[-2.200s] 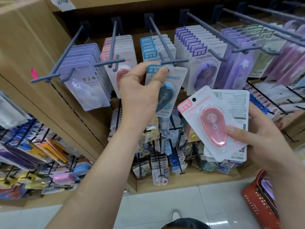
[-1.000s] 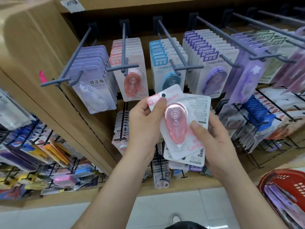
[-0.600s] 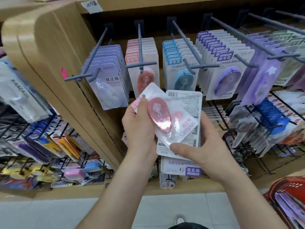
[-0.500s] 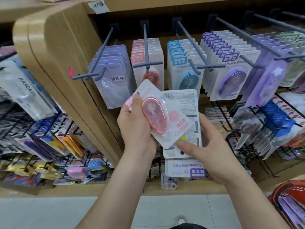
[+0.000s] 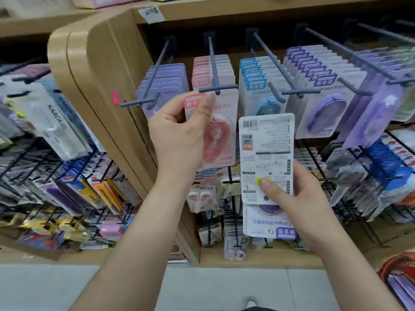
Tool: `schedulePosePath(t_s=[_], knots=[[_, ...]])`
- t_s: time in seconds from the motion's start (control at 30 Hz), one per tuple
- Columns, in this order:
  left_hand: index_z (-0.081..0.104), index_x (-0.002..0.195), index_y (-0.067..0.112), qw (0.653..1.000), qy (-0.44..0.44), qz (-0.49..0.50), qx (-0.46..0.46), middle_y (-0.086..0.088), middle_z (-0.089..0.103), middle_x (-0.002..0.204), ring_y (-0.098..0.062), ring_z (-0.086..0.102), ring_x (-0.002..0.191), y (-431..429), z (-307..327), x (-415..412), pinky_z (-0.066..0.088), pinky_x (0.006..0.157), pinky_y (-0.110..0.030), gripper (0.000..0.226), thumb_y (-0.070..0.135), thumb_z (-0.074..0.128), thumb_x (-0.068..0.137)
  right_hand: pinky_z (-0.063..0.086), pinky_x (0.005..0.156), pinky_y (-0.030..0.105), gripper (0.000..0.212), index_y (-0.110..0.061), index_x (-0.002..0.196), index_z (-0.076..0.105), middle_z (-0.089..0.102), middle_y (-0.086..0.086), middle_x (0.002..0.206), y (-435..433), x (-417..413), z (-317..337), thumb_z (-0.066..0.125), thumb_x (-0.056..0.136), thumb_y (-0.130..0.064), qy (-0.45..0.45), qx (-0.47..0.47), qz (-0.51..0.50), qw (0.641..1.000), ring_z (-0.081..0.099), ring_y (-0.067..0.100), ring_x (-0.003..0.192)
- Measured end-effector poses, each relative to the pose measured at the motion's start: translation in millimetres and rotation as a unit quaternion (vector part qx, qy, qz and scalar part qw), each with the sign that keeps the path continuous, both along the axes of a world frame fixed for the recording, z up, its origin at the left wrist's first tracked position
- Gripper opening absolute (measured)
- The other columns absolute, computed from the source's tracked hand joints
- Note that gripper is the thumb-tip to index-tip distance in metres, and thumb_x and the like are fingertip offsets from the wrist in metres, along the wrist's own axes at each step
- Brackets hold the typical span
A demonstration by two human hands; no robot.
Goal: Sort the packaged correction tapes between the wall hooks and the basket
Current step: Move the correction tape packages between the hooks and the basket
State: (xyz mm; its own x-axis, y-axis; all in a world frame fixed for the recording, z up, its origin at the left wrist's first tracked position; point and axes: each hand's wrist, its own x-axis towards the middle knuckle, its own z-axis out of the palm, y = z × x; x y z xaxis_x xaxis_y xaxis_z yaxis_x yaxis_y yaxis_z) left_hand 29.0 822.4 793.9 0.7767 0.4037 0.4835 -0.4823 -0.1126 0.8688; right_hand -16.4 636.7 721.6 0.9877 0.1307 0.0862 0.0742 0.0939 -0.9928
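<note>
The left hand (image 5: 179, 135) pinches a pink correction tape pack (image 5: 216, 140) by its top left corner, thumb laid across the front of the card, so its grip is closed on that pack. The pack is upright, with its top edge just under the crossbar at the tip of the second wall hook (image 5: 212, 63) from the left. It is in front of the row of pink packs (image 5: 199, 71) hanging there, and whether its hole is on the hook I cannot tell. The right hand (image 5: 298, 203), lower and to the right, has its grip round a small stack of packs (image 5: 267, 153), thumb pressed on the top card (printed back toward the camera, a purple pack (image 5: 269, 223) upside down beneath). Blue packs (image 5: 258, 84) hang on the next hook to the right. The red basket (image 5: 390, 270) is at the near right corner.
</note>
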Motion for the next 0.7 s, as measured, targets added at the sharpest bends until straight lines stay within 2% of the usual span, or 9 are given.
schedulePosePath(t_s=[0.1,0.23,0.33,0.4,0.47,0.57,0.6,0.63,0.7], knots=[[0.071,0.081,0.024,1.000,0.002,-0.021,0.008,0.011,0.070,0.072,-0.011,0.065,0.074,-3,-2,5,0.057,0.068,-0.038,0.013,0.015,0.070,0.091,0.055,0.087,0.030,0.042,-0.030,0.118,0.064,0.074,-0.012,0.114,-3,-2,1,0.070,0.076,-0.028,-0.007,-0.034,-0.011,0.999,0.069,0.011,0.106],[0.071,0.087,0.025,0.999,0.019,-0.042,0.020,0.004,0.070,0.082,-0.016,0.064,0.081,-3,-3,10,0.056,0.074,-0.044,0.018,0.020,0.058,0.098,0.053,0.077,0.017,0.037,-0.029,0.117,0.063,0.074,-0.016,0.111,-4,-4,5,0.064,0.080,-0.028,-0.019,-0.039,-0.004,0.999,0.070,0.004,0.099],[0.069,0.094,0.027,0.998,0.046,-0.047,0.018,0.004,0.071,0.092,-0.019,0.066,0.092,1,-7,19,0.055,0.085,-0.050,0.018,0.024,0.052,0.100,0.051,0.077,0.012,0.031,-0.031,0.116,0.063,0.073,-0.017,0.112,-2,-5,11,0.061,0.086,-0.025,-0.039,-0.041,0.003,0.998,0.069,0.001,0.101],[0.069,0.101,0.024,0.998,0.050,-0.021,0.041,0.005,0.069,0.093,-0.014,0.065,0.091,1,-8,25,0.057,0.081,-0.037,0.013,0.025,0.056,0.098,0.053,0.083,0.015,0.029,-0.037,0.113,0.065,0.073,-0.010,0.114,-1,-5,12,0.065,0.089,-0.022,-0.063,-0.078,-0.006,0.995,0.067,0.002,0.105],[0.066,0.107,0.023,0.997,0.051,0.014,0.049,0.004,0.064,0.091,-0.007,0.059,0.085,1,-9,24,0.052,0.076,-0.023,0.012,0.023,0.063,0.095,0.053,0.087,0.018,0.032,-0.046,0.108,0.067,0.069,-0.006,0.117,-1,-4,11,0.069,0.090,-0.021,-0.085,-0.127,-0.027,0.988,0.065,0.002,0.106],[0.056,0.107,0.036,0.987,0.023,0.108,0.119,0.005,0.055,0.095,-0.005,0.053,0.086,6,-18,5,0.046,0.079,-0.019,0.019,0.033,0.065,0.091,0.048,0.074,0.006,0.035,-0.048,0.109,0.065,0.065,-0.003,0.117,-2,-3,10,0.070,0.089,-0.019,-0.108,-0.165,-0.039,0.980,0.062,-0.001,0.103],[0.057,0.107,0.038,0.983,0.024,0.108,0.145,0.007,0.054,0.093,-0.005,0.052,0.085,9,-23,-3,0.045,0.078,-0.018,0.018,0.040,0.062,0.091,0.047,0.071,0.004,0.036,-0.048,0.110,0.065,0.065,-0.004,0.117,-3,-3,10,0.070,0.089,-0.019,-0.110,-0.169,-0.037,0.979,0.061,-0.001,0.102],[0.059,0.109,0.038,0.986,0.040,0.069,0.144,0.009,0.055,0.089,-0.004,0.052,0.081,9,-25,-12,0.044,0.075,-0.018,0.020,0.045,0.059,0.090,0.047,0.070,0.003,0.036,-0.047,0.111,0.065,0.065,-0.005,0.117,-3,-3,10,0.070,0.089,-0.019,-0.109,-0.168,-0.029,0.979,0.061,-0.001,0.103],[0.060,0.121,0.029,0.989,0.106,-0.067,0.076,0.007,0.062,0.088,-0.005,0.057,0.075,7,-27,-27,0.048,0.070,-0.020,0.042,0.052,0.058,0.086,0.046,0.075,0.004,0.036,-0.047,0.112,0.065,0.064,-0.009,0.116,-3,-2,9,0.070,0.088,-0.020,-0.110,-0.175,-0.010,0.978,0.060,-0.002,0.105]])
